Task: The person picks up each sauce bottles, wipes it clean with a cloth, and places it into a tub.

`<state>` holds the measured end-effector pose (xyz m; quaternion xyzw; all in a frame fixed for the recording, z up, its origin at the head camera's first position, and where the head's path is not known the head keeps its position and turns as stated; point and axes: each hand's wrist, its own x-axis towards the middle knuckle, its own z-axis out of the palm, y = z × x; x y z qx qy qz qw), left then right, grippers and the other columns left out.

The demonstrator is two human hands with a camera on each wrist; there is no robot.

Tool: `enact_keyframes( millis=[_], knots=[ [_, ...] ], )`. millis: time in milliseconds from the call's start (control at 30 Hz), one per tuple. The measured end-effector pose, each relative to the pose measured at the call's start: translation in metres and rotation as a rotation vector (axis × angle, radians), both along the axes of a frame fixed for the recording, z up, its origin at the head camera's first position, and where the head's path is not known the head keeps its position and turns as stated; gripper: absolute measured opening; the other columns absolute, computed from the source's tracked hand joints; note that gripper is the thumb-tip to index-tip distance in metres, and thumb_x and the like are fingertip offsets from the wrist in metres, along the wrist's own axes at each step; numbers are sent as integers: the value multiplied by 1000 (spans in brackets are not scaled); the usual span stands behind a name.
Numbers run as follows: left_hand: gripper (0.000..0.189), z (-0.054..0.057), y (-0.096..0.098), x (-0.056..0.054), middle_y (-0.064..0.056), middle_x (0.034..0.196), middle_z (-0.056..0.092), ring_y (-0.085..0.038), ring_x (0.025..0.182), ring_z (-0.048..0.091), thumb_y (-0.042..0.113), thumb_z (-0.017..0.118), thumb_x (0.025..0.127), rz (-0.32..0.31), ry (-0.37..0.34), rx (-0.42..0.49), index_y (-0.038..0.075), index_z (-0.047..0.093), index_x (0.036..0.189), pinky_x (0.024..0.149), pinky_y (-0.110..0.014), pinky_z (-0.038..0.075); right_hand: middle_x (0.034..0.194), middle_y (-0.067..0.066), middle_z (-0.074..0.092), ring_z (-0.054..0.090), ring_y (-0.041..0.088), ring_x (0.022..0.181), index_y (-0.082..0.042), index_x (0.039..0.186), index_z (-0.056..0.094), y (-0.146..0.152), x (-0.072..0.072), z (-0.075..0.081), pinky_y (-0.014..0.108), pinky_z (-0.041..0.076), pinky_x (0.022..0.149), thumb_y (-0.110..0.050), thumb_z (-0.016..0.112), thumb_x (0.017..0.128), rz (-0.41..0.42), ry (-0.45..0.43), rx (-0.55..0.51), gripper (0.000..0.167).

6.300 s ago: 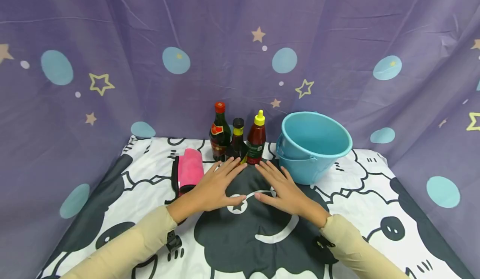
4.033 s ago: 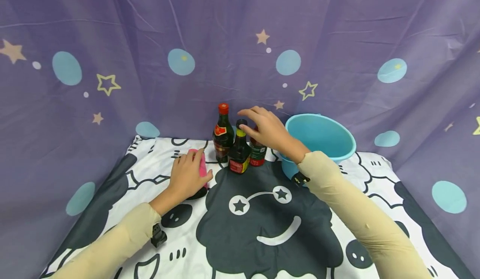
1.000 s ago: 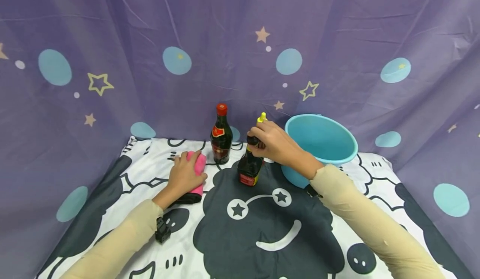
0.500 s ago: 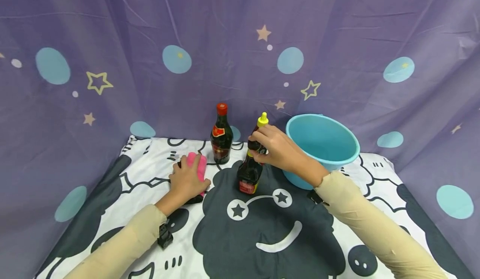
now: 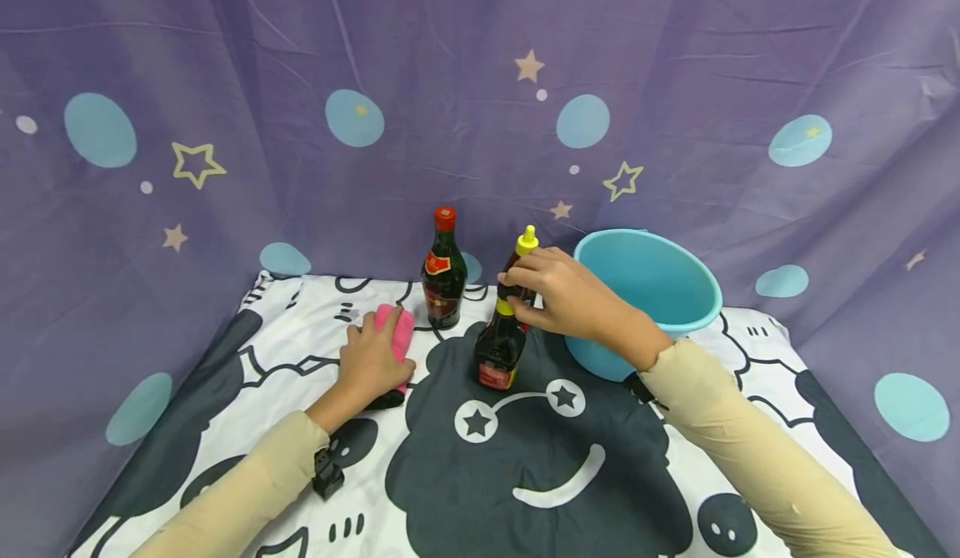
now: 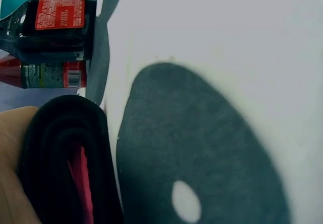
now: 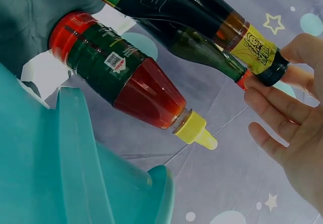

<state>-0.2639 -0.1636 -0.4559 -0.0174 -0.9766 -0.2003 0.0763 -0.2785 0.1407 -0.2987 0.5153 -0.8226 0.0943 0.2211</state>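
Left wrist only: layered cloth point(image 6: 54, 153), apparently

From glossy black-capped bottle point(image 5: 500, 344): exhibits smooth plastic on bucket point(image 5: 602, 361), 3 o'clock; matt finish on pink cloth point(image 5: 402, 337), 9 o'clock.

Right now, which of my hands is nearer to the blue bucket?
Right. Your right hand is just left of the blue bucket, holding the black-capped bottle; your left hand is farther left, holding the pink cloth.
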Motion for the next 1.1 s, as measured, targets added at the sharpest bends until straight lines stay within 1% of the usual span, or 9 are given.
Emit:
enact_keyframes(
  millis=[133,233,333,433,633,733,867,1000,1100],
  knots=[
    [88,3,-2,3,-31,141,45,-56,114,49,30,74,74,-7,29,23,13,42,154,81,-67,50,99,8,72,64,23,88,-6,111,75,-1,0,-1,42,51,88,-16,75,90,1,3,-3,24],
    [86,6,-4,7,-30,141,47,-54,114,51,28,73,73,-9,71,53,14,44,153,81,-66,51,99,8,72,63,22,87,-6,111,75,-1,0,-2,41,51,87,-16,75,90,-2,1,-6,23],
    [85,10,-4,11,-28,141,47,-52,113,52,26,73,73,-17,139,99,17,45,153,83,-66,50,98,7,72,63,22,86,-6,111,75,-1,-1,-2,41,51,87,-15,75,90,-6,-2,-10,23],
    [84,16,-4,15,-26,140,49,-49,114,53,23,72,73,-28,217,158,18,46,152,87,-65,49,98,7,72,63,22,86,-6,110,75,0,-1,-3,41,51,86,-15,76,89,-5,-5,-18,23],
    [84,35,3,21,-21,140,50,-43,115,54,20,73,71,-66,365,286,22,48,151,90,-61,48,97,7,72,62,22,85,-6,110,76,0,-1,-2,40,51,85,-15,76,89,-2,-14,-33,22],
    [86,47,11,24,-19,143,50,-41,118,55,18,73,69,-113,440,347,24,49,151,89,-59,49,97,7,72,62,21,85,-6,109,76,1,-2,-2,40,51,83,-14,75,89,-1,-18,-44,22],
    [86,61,24,28,-17,142,51,-36,119,56,13,72,68,-212,547,427,25,51,150,86,-54,52,96,7,72,62,20,84,-6,108,76,2,-2,-2,39,51,79,-13,75,89,4,-41,-69,20],
    [86,66,38,31,-15,142,51,-31,122,55,12,71,68,-296,632,476,24,51,151,86,-50,53,96,6,72,62,18,84,-6,107,76,2,-2,-3,36,51,76,-13,74,89,-1,-63,-79,19],
    [86,70,48,33,-15,143,50,-29,122,54,12,71,68,-341,656,491,22,51,151,84,-47,54,96,5,72,62,17,84,-7,107,76,1,-2,-4,35,52,76,-14,74,89,-5,-72,-78,19]
  ],
)
